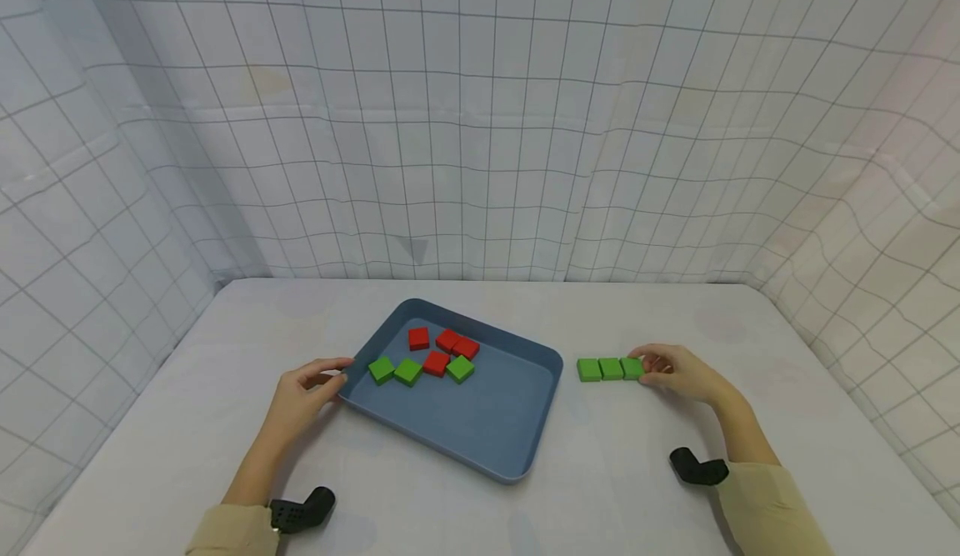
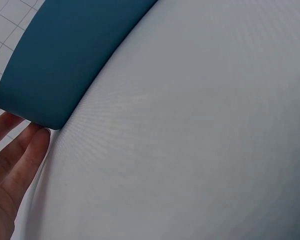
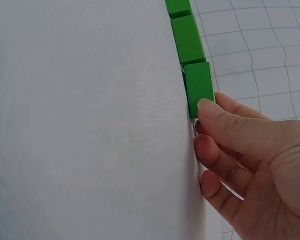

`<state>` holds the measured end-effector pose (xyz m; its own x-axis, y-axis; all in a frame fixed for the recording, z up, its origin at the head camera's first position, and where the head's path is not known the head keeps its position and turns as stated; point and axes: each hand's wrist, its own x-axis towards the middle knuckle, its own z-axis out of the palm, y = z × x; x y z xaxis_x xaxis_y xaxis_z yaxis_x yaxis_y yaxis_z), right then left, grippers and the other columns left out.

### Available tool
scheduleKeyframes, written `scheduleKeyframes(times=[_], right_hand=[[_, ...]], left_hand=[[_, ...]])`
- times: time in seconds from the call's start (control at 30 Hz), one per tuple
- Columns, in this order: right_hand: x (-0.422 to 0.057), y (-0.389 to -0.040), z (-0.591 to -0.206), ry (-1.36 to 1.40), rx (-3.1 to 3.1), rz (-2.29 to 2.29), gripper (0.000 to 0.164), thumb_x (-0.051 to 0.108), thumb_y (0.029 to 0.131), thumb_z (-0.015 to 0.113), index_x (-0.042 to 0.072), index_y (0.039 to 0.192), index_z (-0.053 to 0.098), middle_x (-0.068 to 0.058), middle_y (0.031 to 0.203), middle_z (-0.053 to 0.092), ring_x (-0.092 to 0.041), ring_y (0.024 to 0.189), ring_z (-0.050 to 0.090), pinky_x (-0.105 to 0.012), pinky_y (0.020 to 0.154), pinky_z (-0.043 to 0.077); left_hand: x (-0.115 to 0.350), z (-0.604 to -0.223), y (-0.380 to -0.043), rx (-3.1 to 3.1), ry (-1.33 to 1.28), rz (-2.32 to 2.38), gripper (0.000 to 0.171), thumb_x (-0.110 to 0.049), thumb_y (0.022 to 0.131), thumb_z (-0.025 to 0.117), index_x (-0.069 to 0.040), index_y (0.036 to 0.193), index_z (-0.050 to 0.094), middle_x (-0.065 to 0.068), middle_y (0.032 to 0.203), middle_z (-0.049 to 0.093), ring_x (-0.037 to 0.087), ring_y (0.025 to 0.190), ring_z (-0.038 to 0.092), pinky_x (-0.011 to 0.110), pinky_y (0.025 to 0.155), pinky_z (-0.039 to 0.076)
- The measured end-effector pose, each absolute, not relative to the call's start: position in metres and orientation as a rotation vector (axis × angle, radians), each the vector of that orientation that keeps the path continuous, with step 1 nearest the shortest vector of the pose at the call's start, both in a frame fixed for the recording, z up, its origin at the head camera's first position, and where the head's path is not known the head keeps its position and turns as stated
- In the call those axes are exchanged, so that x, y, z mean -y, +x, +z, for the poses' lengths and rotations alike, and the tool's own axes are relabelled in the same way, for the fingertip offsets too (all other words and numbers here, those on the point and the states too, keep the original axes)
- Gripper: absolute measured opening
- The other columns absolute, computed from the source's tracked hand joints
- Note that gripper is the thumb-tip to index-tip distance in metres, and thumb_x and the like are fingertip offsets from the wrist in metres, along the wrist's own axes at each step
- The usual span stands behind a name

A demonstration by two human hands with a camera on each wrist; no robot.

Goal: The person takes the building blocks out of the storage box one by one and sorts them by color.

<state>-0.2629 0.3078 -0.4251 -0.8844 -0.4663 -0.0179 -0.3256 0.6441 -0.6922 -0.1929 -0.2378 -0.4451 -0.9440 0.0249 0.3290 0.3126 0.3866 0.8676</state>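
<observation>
1. Head: the left hand point(image 1: 298, 399) is resting, loosely spread, against the tray point(image 1: 480, 423); a green row point(image 1: 611, 369) is lying left of the right hand point(image 1: 682, 373).
2. Left wrist: fingers point(image 2: 27, 160) are touching the tray.
3. Right wrist: the hand is pinching the end block point(image 3: 199, 82), apparently aligning it, probably needing gentle release next.

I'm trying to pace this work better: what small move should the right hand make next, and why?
The right hand should probably release the end green block: it pinches that block, which already looks lined up beside two other green blocks, while three more green blocks lie in the tray.
</observation>
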Motion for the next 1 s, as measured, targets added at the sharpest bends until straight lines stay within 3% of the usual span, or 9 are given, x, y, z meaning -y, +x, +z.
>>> scheduleKeyframes(times=[0.27, 0.63, 1.0], right_hand=[[-0.3083, -0.2629, -0.4251, -0.636, -2.665, -1.056, 0.036, 0.006, 0.083, 0.065, 0.000, 0.117, 0.057, -0.008, 0.089, 0.054, -0.012, 0.075, 0.052, -0.022, 0.059, 0.046], [-0.3094, -0.2632, -0.4263, -0.665, -2.669, -1.041, 0.039, 0.009, 0.083, 0.066, 0.001, 0.120, 0.056, -0.007, 0.090, 0.055, -0.012, 0.078, 0.052, -0.022, 0.064, 0.046], [-0.3079, -0.2600, -0.4192, -0.645, -2.671, -1.162, 0.045, 0.008, 0.082, 0.067, -0.001, 0.123, 0.051, -0.010, 0.092, 0.056, -0.017, 0.081, 0.057, -0.024, 0.063, 0.047]], left_hand=[[0.2368, -0.4434, -0.1920, 2.397, -0.287, -1.567, 0.026, -0.006, 0.088, 0.060, 0.005, 0.111, 0.063, 0.006, 0.107, 0.063, 0.003, 0.079, 0.059, 0.027, 0.061, 0.055], [0.2373, -0.4434, -0.1913, 2.392, -0.296, -1.556, 0.025, -0.005, 0.088, 0.059, 0.005, 0.110, 0.063, -0.006, 0.105, 0.062, 0.004, 0.079, 0.060, 0.026, 0.061, 0.055], [0.2368, -0.4441, -0.1913, 2.398, -0.289, -1.556, 0.026, -0.006, 0.088, 0.060, 0.004, 0.111, 0.063, 0.002, 0.107, 0.063, 0.006, 0.079, 0.060, 0.027, 0.061, 0.055]])
